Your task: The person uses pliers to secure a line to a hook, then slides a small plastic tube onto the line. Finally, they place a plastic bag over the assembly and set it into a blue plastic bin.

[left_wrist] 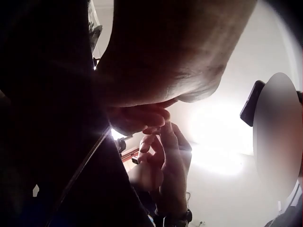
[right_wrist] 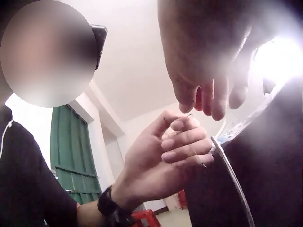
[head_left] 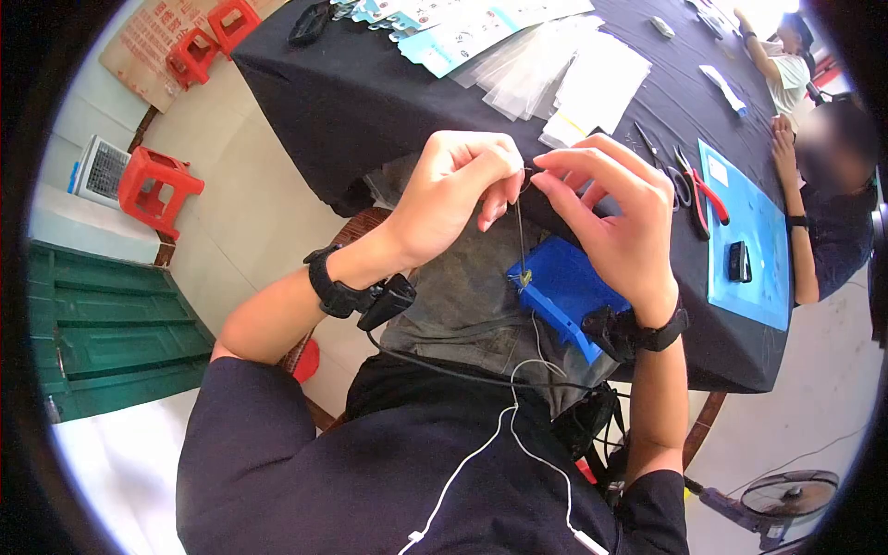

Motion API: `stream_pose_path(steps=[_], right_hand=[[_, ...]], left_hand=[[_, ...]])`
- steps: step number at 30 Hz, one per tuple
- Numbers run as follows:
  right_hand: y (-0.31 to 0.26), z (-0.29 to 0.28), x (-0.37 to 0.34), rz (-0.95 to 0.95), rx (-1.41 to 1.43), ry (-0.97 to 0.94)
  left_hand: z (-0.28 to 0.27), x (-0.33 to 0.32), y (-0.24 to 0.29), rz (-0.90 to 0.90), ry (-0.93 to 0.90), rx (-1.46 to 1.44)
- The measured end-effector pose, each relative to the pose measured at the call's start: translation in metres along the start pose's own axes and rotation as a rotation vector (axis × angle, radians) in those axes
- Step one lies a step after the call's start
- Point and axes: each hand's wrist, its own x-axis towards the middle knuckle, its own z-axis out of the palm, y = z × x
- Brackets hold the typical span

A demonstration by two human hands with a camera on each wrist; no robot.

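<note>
Near the middle of the head view my left hand (head_left: 458, 190) pinches a fine thread (head_left: 527, 172) between thumb and forefinger, its other fingers curled. Facing it, my right hand (head_left: 615, 199) brings thumb and forefinger together at the small thread loop, the other fingers bent loosely. Below the left fingers a thin grey cord (head_left: 521, 231) hangs down to a small greenish piece (head_left: 524, 277) at the edge of a blue plastic tray (head_left: 578, 287). In the right wrist view a tiny golden tip (right_wrist: 190, 115) sticks out of the left hand's pinch.
Clear plastic sleeves (head_left: 536, 69) and printed packets (head_left: 444, 42) lie on the black-covered table (head_left: 314, 102). Red-handled pliers (head_left: 708, 194) and a blue folder (head_left: 749, 240) are to the right. White earphone wires (head_left: 504, 416) hang over my lap. Other people sit at the table's right side.
</note>
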Motion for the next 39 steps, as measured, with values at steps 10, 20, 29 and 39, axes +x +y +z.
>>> stream_pose_path(steps=[10,20,29,39], right_hand=[[0.005,0.018,-0.005,0.125,0.129,-0.048],[-0.004,0.02,-0.003,0.585,0.433,-0.026],[-0.004,0.025,-0.006,0.592,0.534,-0.034],[0.001,0.024,-0.006,0.582,0.538,-0.036]], left_hand=[[0.0,-0.006,-0.017,-0.024,0.049,-0.005],[0.012,-0.005,-0.027,-0.125,0.246,-0.129],[0.012,-0.008,-0.028,-0.111,0.154,-0.091],[0.01,-0.006,-0.03,-0.09,0.144,-0.05]])
